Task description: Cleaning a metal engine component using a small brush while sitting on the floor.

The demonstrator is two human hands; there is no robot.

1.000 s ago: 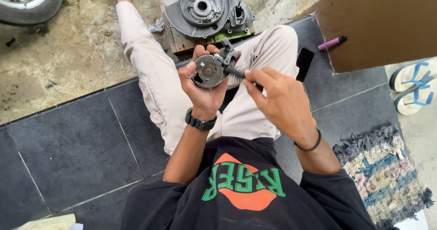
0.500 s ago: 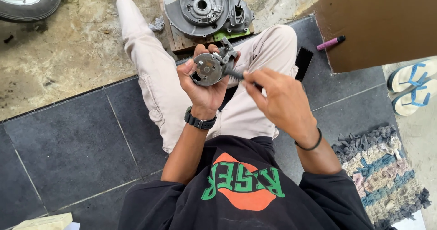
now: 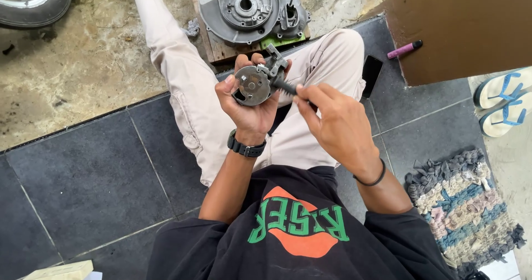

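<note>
You hold a round, grey, grimy metal engine part [image 3: 254, 85] upright in front of you, its flat face toward you. A small dark brush [image 3: 285, 87] touches its right edge, bristles against the metal.

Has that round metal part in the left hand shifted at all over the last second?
No. The round metal part sits as before in the left hand, just below the engine cover on the wooden board.
</note>
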